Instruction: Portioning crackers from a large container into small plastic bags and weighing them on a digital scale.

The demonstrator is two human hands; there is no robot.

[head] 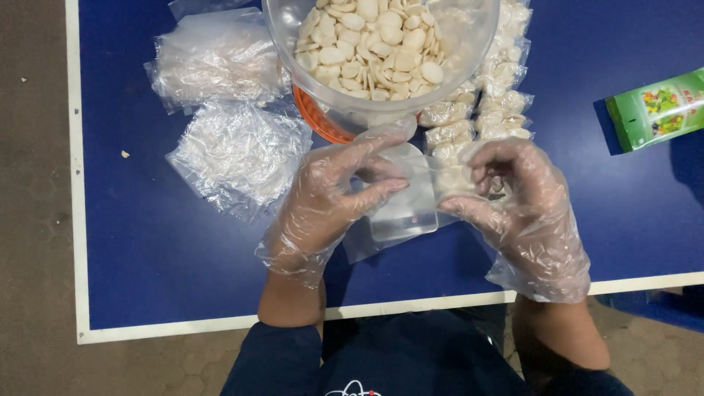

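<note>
Both my hands wear thin clear plastic gloves. My left hand (331,192) pinches the top edge of a small clear plastic bag (422,183). My right hand (522,202) grips the same bag's other side, where a few pale round crackers sit inside it. The bag hangs over a small white scale (403,216) on the blue table (169,249). Just beyond my hands stands a clear plastic bowl (381,51) full of pale oval crackers, resting on an orange base (315,117).
Two piles of empty clear bags (235,147) lie at the left. A row of filled small cracker bags (484,95) runs up the right of the bowl. A green printed packet (656,108) lies at the far right. The table's white edge (411,304) is near my body.
</note>
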